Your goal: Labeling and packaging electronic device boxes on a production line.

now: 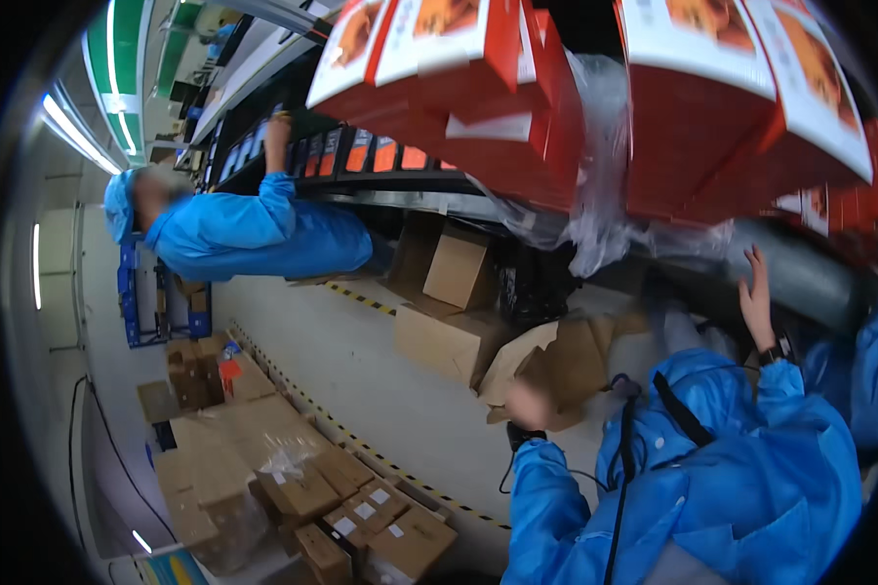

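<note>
My right hand is raised at the right with its fingers stretched out and nothing in it. It is close to the grey rounded edge of the bench, below the red and white printed boxes. Lower and further left, my left hand hangs over an open cardboard carton on the floor. That hand is smeared, so its fingers cannot be made out. Clear plastic film hangs between two groups of the red and white boxes. Both my sleeves are blue, with dark bands at the wrists.
Under the bench stand more open cartons and a black plastic bag. Taped brown cartons are stacked at lower left beside striped floor tape. A co-worker in blue reaches toward a row of black and orange boxes.
</note>
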Available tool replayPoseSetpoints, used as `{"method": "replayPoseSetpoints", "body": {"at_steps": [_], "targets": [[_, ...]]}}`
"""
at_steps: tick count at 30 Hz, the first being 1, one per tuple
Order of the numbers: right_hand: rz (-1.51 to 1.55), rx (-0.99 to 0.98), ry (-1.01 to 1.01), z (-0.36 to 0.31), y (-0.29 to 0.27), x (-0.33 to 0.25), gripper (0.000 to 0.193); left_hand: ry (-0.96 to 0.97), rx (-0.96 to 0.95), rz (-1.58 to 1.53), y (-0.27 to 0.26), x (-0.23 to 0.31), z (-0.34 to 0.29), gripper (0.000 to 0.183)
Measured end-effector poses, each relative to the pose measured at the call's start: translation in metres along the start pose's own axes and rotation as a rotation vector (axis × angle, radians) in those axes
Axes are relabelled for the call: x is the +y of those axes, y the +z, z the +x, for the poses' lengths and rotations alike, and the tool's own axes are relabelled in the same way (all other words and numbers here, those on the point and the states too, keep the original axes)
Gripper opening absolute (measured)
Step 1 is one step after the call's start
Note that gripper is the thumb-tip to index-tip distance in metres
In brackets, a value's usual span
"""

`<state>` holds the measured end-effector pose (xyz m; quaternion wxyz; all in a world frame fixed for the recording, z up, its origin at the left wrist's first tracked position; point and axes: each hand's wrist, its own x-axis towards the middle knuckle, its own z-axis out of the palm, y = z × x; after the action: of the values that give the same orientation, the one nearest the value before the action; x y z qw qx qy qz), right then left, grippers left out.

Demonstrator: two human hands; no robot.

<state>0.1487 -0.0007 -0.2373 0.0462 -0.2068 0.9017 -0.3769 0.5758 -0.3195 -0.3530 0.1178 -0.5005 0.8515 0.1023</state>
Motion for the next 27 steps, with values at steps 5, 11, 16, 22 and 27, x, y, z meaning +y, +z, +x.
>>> {"method": "replayPoseSetpoints", "body": {"at_steps": [5,11,16,22,27], "targets": [[-0.002,-0.046,0.125,-0.167,-0.01,-0.01,0.035,-0.056,-0.086,0.168,0.042,-0.109,0.036,0.11],[0.11,-0.154,0.249,-0.259,0.06,0.001,0.032,0.129,0.047,-0.124,0.077,-0.121,0.04,0.034],[0.252,-0.249,0.412,-0.315,0.067,-0.006,0.03,0.464,-0.001,-0.702,-0.031,-0.045,-0.066,0.033],[0.789,-0.235,0.867,-0.337,0.057,-0.056,0.052,0.532,-0.389,-1.3,-0.172,-0.06,-0.204,0.019],[1.626,-0.219,0.861,-0.292,0.081,-0.037,0.082,1.002,-1.483,-0.961,-0.237,-0.09,-0.237,0.073]]}}
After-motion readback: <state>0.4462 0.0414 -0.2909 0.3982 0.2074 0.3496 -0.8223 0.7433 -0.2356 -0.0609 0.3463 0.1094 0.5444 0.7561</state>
